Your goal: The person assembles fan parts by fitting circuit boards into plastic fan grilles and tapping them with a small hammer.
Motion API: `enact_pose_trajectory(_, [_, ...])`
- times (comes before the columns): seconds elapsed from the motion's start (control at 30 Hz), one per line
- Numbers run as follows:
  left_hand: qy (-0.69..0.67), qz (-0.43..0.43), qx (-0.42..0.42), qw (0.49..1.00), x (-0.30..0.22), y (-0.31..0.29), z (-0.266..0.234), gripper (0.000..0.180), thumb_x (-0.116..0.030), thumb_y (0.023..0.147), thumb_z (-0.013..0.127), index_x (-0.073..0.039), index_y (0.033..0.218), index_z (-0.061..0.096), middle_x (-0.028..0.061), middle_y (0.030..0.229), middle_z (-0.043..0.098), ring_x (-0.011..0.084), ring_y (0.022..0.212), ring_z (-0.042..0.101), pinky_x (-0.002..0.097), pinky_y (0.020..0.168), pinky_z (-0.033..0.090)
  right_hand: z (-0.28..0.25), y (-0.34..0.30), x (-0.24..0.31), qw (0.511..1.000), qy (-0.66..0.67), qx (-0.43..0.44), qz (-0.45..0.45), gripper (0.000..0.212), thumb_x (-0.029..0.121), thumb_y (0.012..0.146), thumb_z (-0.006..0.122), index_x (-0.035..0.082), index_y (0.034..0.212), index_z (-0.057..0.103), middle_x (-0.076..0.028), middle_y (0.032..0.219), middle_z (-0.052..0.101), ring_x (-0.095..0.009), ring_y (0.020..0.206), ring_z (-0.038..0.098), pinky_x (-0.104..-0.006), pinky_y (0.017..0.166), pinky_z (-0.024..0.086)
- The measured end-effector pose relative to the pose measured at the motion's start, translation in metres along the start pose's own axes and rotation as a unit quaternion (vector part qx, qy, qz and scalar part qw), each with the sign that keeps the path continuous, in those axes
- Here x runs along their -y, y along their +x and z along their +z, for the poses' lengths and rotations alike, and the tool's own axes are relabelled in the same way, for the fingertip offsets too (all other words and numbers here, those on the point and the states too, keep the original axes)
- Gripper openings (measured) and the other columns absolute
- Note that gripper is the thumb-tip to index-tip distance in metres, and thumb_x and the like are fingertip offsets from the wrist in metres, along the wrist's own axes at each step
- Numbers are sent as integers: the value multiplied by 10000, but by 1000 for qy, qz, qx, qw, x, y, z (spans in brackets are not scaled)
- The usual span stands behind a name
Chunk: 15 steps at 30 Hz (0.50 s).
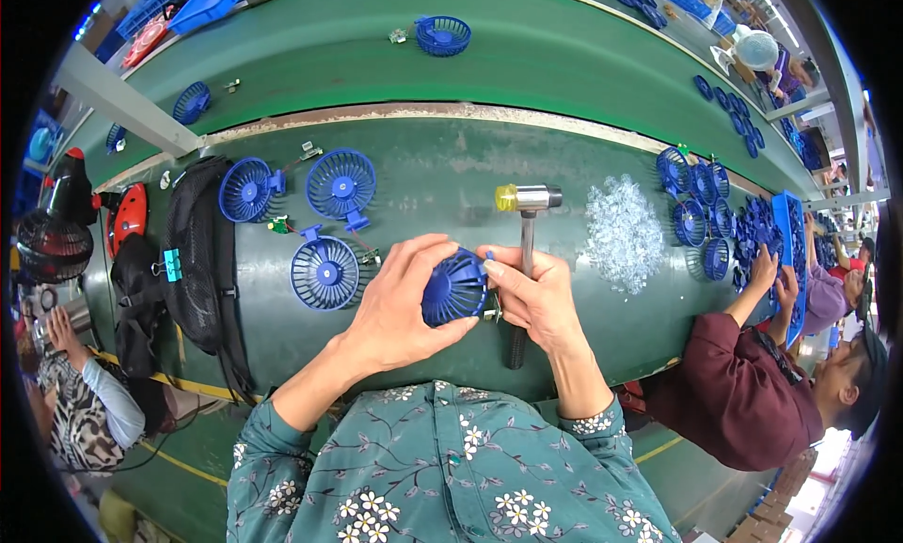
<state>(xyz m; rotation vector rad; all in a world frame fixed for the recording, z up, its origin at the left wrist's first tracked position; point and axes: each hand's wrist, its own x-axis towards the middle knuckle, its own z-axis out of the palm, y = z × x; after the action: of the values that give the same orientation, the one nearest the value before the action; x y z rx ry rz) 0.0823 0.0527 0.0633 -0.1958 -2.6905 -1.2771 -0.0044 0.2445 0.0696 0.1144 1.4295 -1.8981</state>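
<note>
My left hand [393,303] is wrapped round a round blue fan housing [454,289] with a slatted cage, held tilted above the workbench. The thumb and forefinger of my right hand [538,299] pinch the housing's right edge; a small blue bit shows at the fingertips, its shape too small to tell. A small circuit board [492,306] hangs beside the housing. A mallet [529,200] with a yellow face and a black face lies on the bench, its handle passing beside and partly behind my right hand. Three more blue fan housings [340,184] with wired boards lie at my left.
A pile of small clear plastic pieces [625,233] lies right of the mallet. Farther right are stacked fan housings [689,221] and a blue bin [788,261], where a co-worker [743,383] reaches in. A black backpack [198,261] lies left. Beyond runs a green conveyor [320,59].
</note>
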Motion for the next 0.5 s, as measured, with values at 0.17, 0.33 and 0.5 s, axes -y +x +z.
enact_pose_trajectory(0.17, [-85,-143,67,984,-5,17,-17,847,-354,730,841,-14,1365,395,204,1218,555,323,1131,574,408,954,472,4,1,-4,985,-123,-76,-96,241,117,893,725,-16,1093,703,26,757,600,-13,497,436,-203,431,311])
enact_pose_trajectory(0.33, [-44,-81,-4,996,10,62,-44,443,-259,756,785,-11,1063,583,147,982,614,294,889,632,401,781,506,7,14,2,920,-232,-165,-271,214,134,896,725,12,1072,713,48,754,525,-17,542,418,-201,478,321])
enact_pose_trajectory(0.5, [237,36,-209,948,39,91,-77,414,-173,809,724,-3,1131,528,176,1011,558,381,963,578,436,820,487,-1,13,10,936,-189,-175,-241,163,132,918,703,24,1040,707,76,649,447,-5,505,380,-206,452,293])
